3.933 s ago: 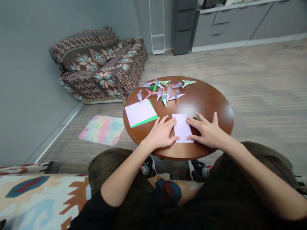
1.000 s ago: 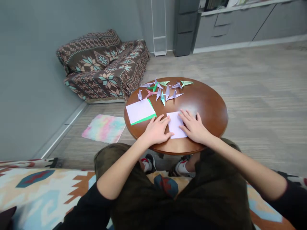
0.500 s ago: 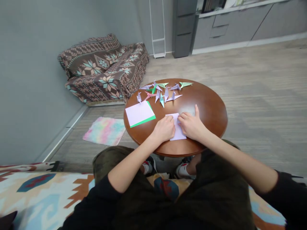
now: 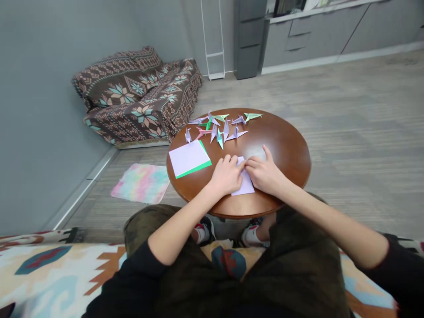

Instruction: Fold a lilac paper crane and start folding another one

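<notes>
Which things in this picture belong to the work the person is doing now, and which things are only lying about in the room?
Part of the work:
the left hand
the right hand
the lilac paper under them
the lilac-and-green paper sheet
the origami cranes
the round wooden table

Just lying about:
the tie-dyed cloth
the patterned sofa
the grey cabinet

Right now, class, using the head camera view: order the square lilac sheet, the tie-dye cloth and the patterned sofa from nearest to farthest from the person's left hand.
1. Square lilac sheet: on the table, just left of the left hand.
2. Tie-dye cloth: on the floor, left of the table.
3. Patterned sofa: in the far corner, upper left.
</notes>
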{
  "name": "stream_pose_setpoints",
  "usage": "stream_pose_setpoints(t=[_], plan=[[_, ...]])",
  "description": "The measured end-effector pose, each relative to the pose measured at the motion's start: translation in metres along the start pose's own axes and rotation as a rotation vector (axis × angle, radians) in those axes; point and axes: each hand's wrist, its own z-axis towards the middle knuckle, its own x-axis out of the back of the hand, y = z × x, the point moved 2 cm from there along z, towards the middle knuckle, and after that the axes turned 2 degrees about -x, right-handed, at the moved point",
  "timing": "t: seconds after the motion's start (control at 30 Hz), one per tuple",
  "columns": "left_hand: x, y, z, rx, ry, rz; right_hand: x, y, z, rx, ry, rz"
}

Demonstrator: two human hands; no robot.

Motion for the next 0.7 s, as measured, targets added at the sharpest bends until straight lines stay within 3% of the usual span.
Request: stream_pose_setpoints(t=[0.27, 0.53, 0.7], plan=[[-0.002, 0.000, 0.004, 0.023, -0.003, 0.005, 0.004, -0.012, -0.009, 0.008, 0.065, 0.005], [-0.006, 0.001, 0.001, 0.032, 0.025, -0.002, 0.014, -0.033, -0.044, 0.048, 0.174, 0.000], [-0.006, 0.001, 0.000, 0.037, 0.033, -0.012, 0.032, -0.041, -0.063, 0.031, 0.153, 0.176]])
